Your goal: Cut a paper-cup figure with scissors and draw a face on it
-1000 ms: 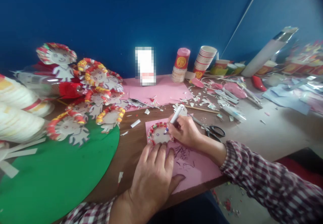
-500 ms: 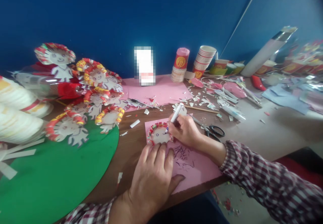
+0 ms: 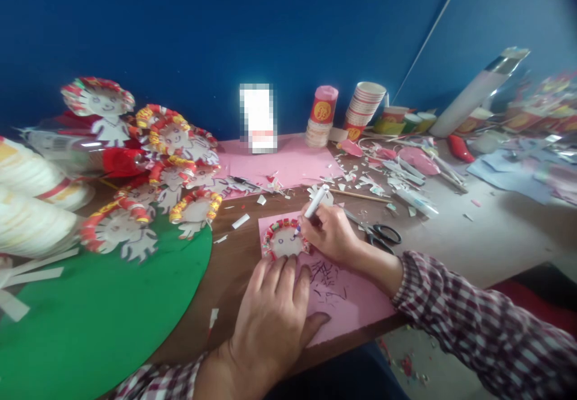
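My right hand (image 3: 332,231) is closed around a white marker (image 3: 317,200), its tip on the face of a paper doll (image 3: 286,242). Small eye marks show on the white face, which has a rim of red and green curled paper. Flat over the doll's lower edge lies my left hand (image 3: 274,313), fingers stretched out and thumb apart; the doll's lower part is hidden under it. Beneath both hands is a pink sheet (image 3: 360,316) with dark scribbles on it.
Finished-looking paper dolls (image 3: 108,108) pile up at the left beside a green round board (image 3: 117,316). Black-handled scissors (image 3: 383,236) lie right of my right hand. Stacked paper cups (image 3: 364,108) stand at the back, with paper scraps (image 3: 360,174) scattered before them.
The marker tip has shifted very slightly up and left on the doll's face, and the second eye mark looks a little longer. My left hand stays in place.
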A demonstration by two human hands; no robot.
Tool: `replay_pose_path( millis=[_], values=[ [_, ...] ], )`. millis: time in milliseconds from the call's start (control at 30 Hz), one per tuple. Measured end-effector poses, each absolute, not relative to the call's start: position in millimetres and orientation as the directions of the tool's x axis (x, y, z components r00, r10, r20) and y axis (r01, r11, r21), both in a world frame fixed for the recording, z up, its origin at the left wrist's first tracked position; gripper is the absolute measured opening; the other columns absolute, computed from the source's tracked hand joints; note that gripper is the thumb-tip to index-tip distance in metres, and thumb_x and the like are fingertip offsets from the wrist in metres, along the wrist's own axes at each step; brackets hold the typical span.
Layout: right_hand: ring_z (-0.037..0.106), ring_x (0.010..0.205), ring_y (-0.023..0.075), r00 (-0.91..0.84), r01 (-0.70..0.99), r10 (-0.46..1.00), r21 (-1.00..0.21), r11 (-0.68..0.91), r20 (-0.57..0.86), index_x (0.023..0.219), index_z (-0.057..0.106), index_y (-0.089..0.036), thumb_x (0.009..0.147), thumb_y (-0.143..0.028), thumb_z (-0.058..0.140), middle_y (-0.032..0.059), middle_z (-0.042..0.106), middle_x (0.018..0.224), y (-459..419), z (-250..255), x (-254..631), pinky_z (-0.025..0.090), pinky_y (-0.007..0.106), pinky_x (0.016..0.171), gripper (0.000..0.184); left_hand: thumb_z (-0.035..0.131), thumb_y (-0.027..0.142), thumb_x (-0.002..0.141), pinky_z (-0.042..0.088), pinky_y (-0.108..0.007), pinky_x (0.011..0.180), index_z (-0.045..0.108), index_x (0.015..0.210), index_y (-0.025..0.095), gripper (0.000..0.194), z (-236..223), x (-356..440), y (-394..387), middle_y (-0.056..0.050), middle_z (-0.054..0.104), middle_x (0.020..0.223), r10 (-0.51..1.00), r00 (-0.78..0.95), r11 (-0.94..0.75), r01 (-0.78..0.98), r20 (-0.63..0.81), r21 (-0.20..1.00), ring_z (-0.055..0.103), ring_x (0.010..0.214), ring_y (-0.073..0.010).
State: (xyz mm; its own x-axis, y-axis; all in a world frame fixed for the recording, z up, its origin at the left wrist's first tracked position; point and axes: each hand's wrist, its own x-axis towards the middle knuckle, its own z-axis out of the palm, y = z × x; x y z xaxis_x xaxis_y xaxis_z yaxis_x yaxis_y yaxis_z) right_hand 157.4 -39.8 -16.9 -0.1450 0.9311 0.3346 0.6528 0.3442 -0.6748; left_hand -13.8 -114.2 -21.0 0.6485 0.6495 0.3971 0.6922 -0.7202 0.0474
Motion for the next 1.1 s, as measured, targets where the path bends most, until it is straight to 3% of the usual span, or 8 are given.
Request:
replay_pose_path(
  millis=[700,967,1100],
  values=[
    [0.051,0.051,0.0095,-0.15,0.63,0.95,-0.714,0.305,0.273,0.075,0.059,-0.015,0.081,-0.023,0.054,0.0007,0.059,0.059,-42.4,-12.1,155.4,0.039,0.021,0.052,0.011,0.047,0.061,0.082,0.041,-0.051,0.092,0.064,0.108,0.007,0.062,-19.5,-13.6,-114.2,-0.019,0.065,0.108,0.639,0.658,-0.719,0.696,0.398,0.004,0.059,0.099,-0.0313],
    [0.048,0.051,0.0085,0.002,0.418,0.958,-0.87,0.261,0.288,0.079,0.052,-0.017,0.088,-0.026,0.05,-0.002,0.054,0.06,-37.9,-13.9,156.1,0.039,0.02,0.05,0.013,0.048,0.061,0.082,0.041,-0.051,0.092,0.063,0.11,0.008,0.062,-21.0,-14.7,-114.0,-0.019,0.064,0.11,0.647,0.662,-0.721,0.693,0.378,0.022,0.058,0.1,-0.0319],
    [0.047,0.051,0.0075,-0.066,0.413,0.947,-0.855,0.314,0.316,0.079,0.054,-0.016,0.086,-0.022,0.051,-0.003,0.053,0.059,-39.6,-11.9,155.0,0.038,0.019,0.049,0.009,0.049,0.061,0.082,0.041,-0.051,0.092,0.063,0.11,0.008,0.062,-21.2,-14.4,-113.6,-0.019,0.064,0.109,0.645,0.661,-0.722,0.691,0.384,0.022,0.058,0.099,-0.0317]
  ],
)
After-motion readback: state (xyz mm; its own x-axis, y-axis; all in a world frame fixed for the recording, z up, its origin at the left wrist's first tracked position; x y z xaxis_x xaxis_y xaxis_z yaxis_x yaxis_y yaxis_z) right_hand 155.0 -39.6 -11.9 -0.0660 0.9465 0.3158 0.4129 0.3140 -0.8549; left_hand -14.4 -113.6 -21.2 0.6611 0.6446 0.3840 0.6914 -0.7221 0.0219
